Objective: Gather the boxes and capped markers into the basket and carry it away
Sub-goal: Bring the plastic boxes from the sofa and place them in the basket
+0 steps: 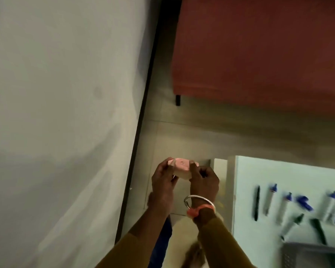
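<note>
Both hands hold a small pink-topped box (46, 165) out over the floor, left of the table. My left hand (163, 182) grips its left side and my right hand (204, 180) pinches its right side. On the white table (240, 190) at the lower right lie several markers (290, 204), some with blue caps, some dark green. The grey basket (313, 254) shows only its corner at the bottom right edge. The picture is blurred.
A white wall (56, 113) fills the left, ending in a dark baseboard (141, 122). A red upholstered bench (259, 51) on dark legs stands across the floor ahead. Beige floor tiles (182, 136) lie between wall, bench and table.
</note>
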